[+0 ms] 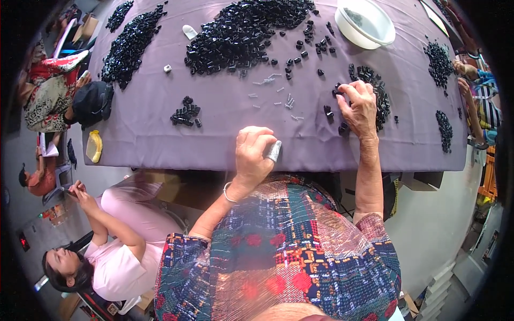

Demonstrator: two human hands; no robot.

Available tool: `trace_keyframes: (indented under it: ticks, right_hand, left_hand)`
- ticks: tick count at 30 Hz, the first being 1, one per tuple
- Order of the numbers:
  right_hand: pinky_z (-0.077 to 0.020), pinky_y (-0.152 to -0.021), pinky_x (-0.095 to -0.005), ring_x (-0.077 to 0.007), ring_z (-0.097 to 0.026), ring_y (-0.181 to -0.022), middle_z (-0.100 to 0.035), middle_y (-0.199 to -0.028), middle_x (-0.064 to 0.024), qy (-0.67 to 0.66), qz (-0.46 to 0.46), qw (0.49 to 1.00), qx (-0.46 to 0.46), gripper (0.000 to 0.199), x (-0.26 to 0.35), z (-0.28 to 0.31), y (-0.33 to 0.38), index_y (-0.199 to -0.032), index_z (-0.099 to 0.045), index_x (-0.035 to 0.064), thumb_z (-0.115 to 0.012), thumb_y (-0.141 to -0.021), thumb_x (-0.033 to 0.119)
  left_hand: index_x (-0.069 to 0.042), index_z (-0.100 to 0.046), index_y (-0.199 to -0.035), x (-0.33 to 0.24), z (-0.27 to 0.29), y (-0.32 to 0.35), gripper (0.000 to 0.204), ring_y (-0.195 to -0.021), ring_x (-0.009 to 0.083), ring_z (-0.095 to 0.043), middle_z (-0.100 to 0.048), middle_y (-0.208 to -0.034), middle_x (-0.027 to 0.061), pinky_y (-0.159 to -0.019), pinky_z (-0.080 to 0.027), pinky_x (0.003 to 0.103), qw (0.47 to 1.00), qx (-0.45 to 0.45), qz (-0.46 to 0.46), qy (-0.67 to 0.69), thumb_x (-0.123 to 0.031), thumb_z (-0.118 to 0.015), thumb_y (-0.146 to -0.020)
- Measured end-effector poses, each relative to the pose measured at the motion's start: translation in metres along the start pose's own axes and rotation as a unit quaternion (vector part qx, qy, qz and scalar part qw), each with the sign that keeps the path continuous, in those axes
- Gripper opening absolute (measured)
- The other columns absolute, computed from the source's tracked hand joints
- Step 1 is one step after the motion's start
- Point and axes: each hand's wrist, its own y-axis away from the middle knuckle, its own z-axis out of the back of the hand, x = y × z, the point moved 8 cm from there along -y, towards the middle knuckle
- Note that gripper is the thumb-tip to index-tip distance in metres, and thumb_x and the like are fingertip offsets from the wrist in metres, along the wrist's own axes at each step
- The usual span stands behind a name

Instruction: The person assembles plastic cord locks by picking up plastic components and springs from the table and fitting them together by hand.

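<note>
My left hand point(252, 151) rests at the near edge of the purple-covered table point(225, 134), its fingers closed around a small silvery metal block point(273, 151). My right hand point(357, 107) lies further out on the cloth, its fingertips pinching a small black plastic part point(338, 87) beside a pile of the same black parts point(377, 88). Several tiny silver screws point(278, 96) lie scattered between my two hands. A big heap of black parts point(241, 32) covers the far middle of the table.
A white bowl point(367, 21) stands at the far right. More black heaps lie at far left point(131, 43), near left point(186, 115) and right edge point(440, 61). A yellow object point(94, 146) and black cap point(92, 102) sit at the left edge. A person in pink point(115, 241) sits lower left.
</note>
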Motion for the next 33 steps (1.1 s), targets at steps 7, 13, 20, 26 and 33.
trace_keyframes:
  ticks: [7,13,20,26,33]
  right_hand:
    - [-0.0400,-0.075,-0.0378,-0.0233,-0.052,-0.090,-0.056,-0.090,-0.0029,0.065,0.033,0.997,0.004,0.013,0.008,-0.016,-0.003,-0.085,-0.063,0.0111,-0.068,-0.074,0.015]
    - [-0.0414,-0.076,-0.0365,-0.0236,-0.057,-0.086,-0.061,-0.088,-0.0045,0.058,0.085,0.991,-0.085,0.013,0.020,-0.006,0.002,-0.085,-0.062,0.0091,-0.067,-0.073,0.010]
    - [-0.0482,-0.069,-0.0224,-0.0109,-0.060,-0.072,-0.066,-0.087,-0.0067,-0.577,-0.184,0.789,0.105,0.013,0.044,-0.043,0.040,-0.100,-0.060,0.0004,-0.060,-0.087,0.003]
    - [-0.0484,-0.068,-0.0222,-0.0088,-0.059,-0.073,-0.067,-0.089,-0.0054,-0.672,-0.232,0.680,0.180,0.015,0.075,-0.063,0.065,-0.101,-0.061,0.0004,-0.063,-0.087,0.005]
    - [-0.0478,-0.068,-0.0196,-0.0045,-0.058,-0.075,-0.063,-0.082,0.0001,-0.433,-0.087,0.863,0.243,0.014,0.104,-0.040,0.061,-0.098,-0.062,-0.0038,-0.064,-0.086,0.002]
  left_hand:
    - [-0.008,-0.061,-0.076,0.002,0.001,0.004,0.021,-0.091,0.0253,-0.056,-0.063,-0.089,0.0048,-0.082,-0.044,0.036,1.000,-0.009,-0.004,-0.007,0.001,-0.073,-0.062]
    - [-0.008,-0.061,-0.077,0.003,0.001,0.004,0.021,-0.090,0.0250,-0.056,-0.063,-0.089,0.0046,-0.081,-0.044,0.036,1.000,-0.015,-0.009,0.000,0.000,-0.074,-0.062]
    - [-0.007,-0.061,-0.080,0.006,0.006,0.004,0.023,-0.090,0.0261,-0.057,-0.063,-0.089,0.0062,-0.079,-0.046,0.036,0.999,-0.043,-0.004,0.030,0.002,-0.073,-0.063]
    - [-0.007,-0.062,-0.084,0.009,0.012,0.003,0.023,-0.090,0.0254,-0.059,-0.063,-0.092,0.0068,-0.081,-0.047,0.035,0.997,-0.034,0.026,0.066,0.003,-0.072,-0.066]
    - [-0.001,-0.068,-0.097,0.008,0.004,-0.002,0.020,-0.074,0.0094,-0.061,-0.064,-0.091,0.0055,-0.065,-0.051,0.024,0.946,0.051,0.125,0.293,-0.004,-0.073,-0.077]
